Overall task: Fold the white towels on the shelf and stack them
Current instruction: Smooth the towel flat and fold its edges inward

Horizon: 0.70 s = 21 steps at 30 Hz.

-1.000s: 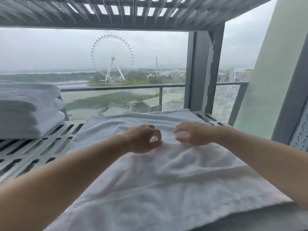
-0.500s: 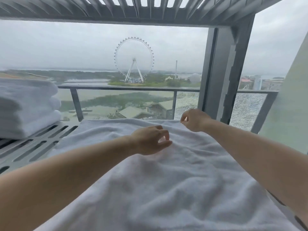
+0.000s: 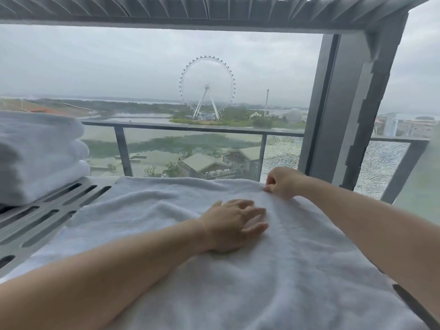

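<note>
A white towel lies spread over the grey slotted shelf in front of me. My left hand rests flat on the towel's middle, fingers apart and pointing right. My right hand is at the towel's far edge, fingers pinched on the cloth there. A stack of folded white towels sits on the shelf at the far left.
Another slatted shelf runs overhead. Behind the shelf is a window with a grey frame post at the right and a glass balcony railing outside. The shelf's right edge shows dark at the lower right.
My right hand has moved to the towel's far edge and pinched it. My left hand went from a pinch to lying flat on the towel. The camera view shifted leftwards and closer.
</note>
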Motion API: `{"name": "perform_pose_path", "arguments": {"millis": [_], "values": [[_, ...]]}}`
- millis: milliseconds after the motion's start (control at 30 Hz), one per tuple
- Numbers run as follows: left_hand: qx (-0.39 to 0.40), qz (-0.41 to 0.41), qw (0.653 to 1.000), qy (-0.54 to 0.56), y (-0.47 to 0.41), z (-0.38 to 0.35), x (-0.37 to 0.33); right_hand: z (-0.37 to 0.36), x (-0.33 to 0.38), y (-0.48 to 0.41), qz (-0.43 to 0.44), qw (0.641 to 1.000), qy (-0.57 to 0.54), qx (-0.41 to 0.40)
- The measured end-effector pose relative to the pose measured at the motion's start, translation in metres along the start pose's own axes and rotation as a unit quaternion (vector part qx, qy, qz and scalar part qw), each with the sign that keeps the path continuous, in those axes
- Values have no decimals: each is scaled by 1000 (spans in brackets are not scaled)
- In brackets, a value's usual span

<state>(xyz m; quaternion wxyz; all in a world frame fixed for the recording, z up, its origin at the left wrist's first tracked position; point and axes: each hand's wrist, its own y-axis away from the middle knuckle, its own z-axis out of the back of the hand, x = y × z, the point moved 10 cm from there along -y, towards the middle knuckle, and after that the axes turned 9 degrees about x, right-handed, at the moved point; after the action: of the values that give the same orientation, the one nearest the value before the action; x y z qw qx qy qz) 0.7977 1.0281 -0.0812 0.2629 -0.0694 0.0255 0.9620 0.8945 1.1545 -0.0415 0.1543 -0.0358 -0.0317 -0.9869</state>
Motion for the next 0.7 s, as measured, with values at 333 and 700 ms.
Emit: {"name": "perform_pose_path", "arguments": {"millis": [333, 700], "values": [[21, 9, 999, 34, 1, -6, 1, -4, -5, -28, 42, 981, -178, -63], [67, -6, 997, -23, 5, -15, -8, 16, -32, -23, 19, 985, -124, -119]]}}
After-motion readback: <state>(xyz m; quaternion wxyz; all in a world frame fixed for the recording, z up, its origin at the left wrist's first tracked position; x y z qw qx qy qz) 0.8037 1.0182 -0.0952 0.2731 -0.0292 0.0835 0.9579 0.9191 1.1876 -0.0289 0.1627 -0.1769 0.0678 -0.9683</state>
